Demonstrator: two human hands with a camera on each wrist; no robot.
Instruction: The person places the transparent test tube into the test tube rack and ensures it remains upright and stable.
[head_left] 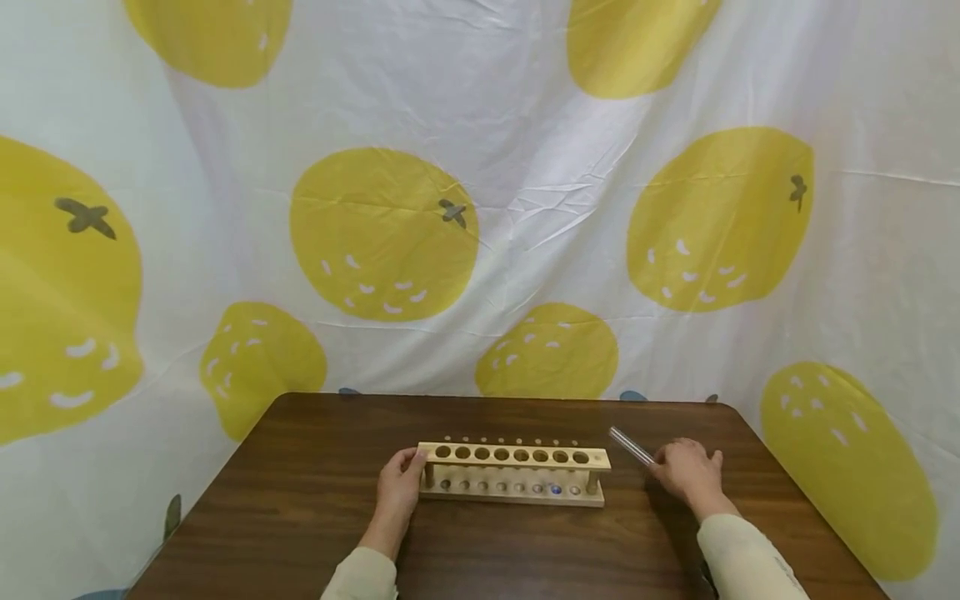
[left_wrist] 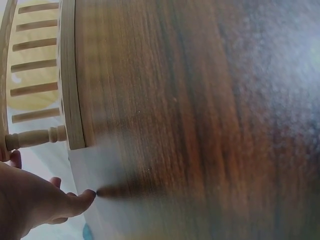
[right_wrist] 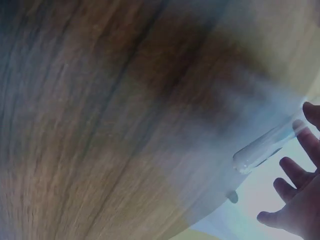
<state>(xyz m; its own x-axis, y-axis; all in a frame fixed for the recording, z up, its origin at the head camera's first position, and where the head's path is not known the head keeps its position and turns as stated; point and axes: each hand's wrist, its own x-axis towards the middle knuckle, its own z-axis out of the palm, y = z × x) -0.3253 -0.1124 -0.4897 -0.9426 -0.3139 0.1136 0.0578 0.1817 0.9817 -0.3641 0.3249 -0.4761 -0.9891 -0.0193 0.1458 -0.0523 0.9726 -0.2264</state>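
Note:
A pale wooden test tube rack (head_left: 517, 457) stands on the table, with a row of round holes in its top board. My left hand (head_left: 400, 483) holds its left end, fingertips at the end of the top board. In the left wrist view, one fingertip shows beside the rack's turned post (left_wrist: 37, 136), while other fingers of the left hand (left_wrist: 45, 197) extend past the end. To the right of the rack, my right hand (head_left: 690, 473) pinches a clear glass test tube (head_left: 632, 446) between thumb and finger. The tube slants, its rounded end (right_wrist: 244, 162) pointing away from the hand.
A small blue spot (head_left: 556, 490) shows in the rack's lower board, toward the right. Several upright pegs (head_left: 537, 442) line the rack's back. The dark wood-grain table (head_left: 315, 467) ends at a white cloth (head_left: 525, 250) printed with yellow lemons.

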